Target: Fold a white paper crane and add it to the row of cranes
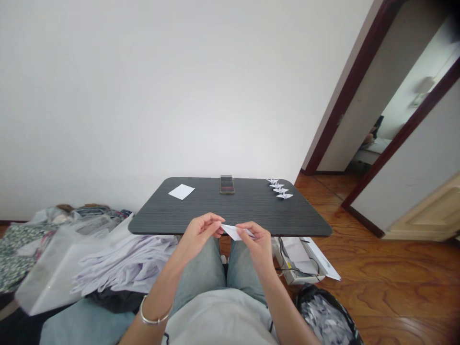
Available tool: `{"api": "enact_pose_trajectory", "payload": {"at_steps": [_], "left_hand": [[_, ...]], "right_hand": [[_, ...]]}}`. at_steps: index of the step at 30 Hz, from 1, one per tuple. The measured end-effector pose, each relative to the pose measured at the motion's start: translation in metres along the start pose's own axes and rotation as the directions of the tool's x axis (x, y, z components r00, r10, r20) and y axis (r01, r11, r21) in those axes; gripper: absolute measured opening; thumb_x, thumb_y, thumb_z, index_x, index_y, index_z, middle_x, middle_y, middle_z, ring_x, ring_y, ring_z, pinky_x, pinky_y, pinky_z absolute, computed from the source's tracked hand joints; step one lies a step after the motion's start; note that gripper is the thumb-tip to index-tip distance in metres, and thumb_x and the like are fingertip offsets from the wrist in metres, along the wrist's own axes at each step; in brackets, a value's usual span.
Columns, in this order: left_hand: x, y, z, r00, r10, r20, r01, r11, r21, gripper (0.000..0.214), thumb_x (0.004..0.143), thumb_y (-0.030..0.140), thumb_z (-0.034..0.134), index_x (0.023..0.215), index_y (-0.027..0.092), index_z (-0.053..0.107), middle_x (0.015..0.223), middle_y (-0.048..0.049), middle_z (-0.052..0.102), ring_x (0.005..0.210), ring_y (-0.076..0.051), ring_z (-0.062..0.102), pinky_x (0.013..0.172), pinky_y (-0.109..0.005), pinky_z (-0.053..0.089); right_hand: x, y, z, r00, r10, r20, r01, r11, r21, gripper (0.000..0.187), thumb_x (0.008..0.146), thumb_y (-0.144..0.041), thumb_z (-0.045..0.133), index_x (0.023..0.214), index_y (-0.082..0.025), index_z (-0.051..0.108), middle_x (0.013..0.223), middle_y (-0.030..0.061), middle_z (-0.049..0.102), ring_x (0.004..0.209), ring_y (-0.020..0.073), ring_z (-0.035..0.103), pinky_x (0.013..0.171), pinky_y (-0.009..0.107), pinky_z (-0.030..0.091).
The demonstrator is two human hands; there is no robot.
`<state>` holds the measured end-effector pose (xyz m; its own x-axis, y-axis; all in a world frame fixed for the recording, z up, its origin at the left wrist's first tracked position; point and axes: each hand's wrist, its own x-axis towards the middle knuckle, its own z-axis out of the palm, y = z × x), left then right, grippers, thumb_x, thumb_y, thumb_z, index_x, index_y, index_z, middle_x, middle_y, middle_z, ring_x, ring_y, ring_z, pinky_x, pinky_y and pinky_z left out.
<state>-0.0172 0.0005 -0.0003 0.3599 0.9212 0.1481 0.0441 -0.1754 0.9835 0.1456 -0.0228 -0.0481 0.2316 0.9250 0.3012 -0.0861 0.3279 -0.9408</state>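
Between my two hands, just over the near edge of the dark table (201,211), is a folded piece of white paper (232,232). My left hand (203,231) pinches its left tip between thumb and fingers. At its right end, the thumb and fingers of my right hand (256,239) are closed on it. A flat white sheet of paper (181,191) lies at the table's back left. Several folded white paper cranes (282,190) stand in a row at the back right.
A phone (227,184) is at the table's back middle, near the wall. Folded clothes (125,261) are piled at left. Below the table's right side are a white box with cables (298,261) and a black bag of paper scraps (325,318). A doorway opens at right.
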Motion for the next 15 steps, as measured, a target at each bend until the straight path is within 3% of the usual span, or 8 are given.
{"api": "enact_pose_trajectory", "payload": {"at_steps": [5, 15], "left_hand": [[0.000, 0.003, 0.002, 1.000, -0.022, 0.016, 0.022, 0.999, 0.038, 0.020, 0.072, 0.029, 0.063, 0.079, 0.011, 0.065, 0.067, -0.0030, 0.064, 0.062, -0.012, 0.058, 0.063, -0.024, 0.047], [0.004, -0.002, 0.012, 0.995, -0.080, -0.055, 0.072, 0.988, -0.138, 0.021, 0.061, 0.028, 0.073, 0.064, 0.012, 0.060, 0.059, 0.0004, 0.062, 0.055, -0.010, 0.056, 0.059, -0.022, 0.045]], "right_hand": [[-0.001, 0.001, 0.000, 1.000, -0.008, 0.011, 0.008, 1.000, -0.011, 0.011, 0.070, -0.027, 0.065, 0.070, -0.016, 0.069, 0.060, -0.0002, 0.062, 0.051, 0.0105, 0.047, 0.050, 0.022, 0.035], [-0.003, -0.003, 0.002, 0.998, -0.043, 0.039, 0.044, 0.999, -0.015, 0.009, 0.072, -0.026, 0.063, 0.074, -0.017, 0.065, 0.062, -0.0003, 0.062, 0.052, 0.0115, 0.050, 0.050, 0.022, 0.036]]}}
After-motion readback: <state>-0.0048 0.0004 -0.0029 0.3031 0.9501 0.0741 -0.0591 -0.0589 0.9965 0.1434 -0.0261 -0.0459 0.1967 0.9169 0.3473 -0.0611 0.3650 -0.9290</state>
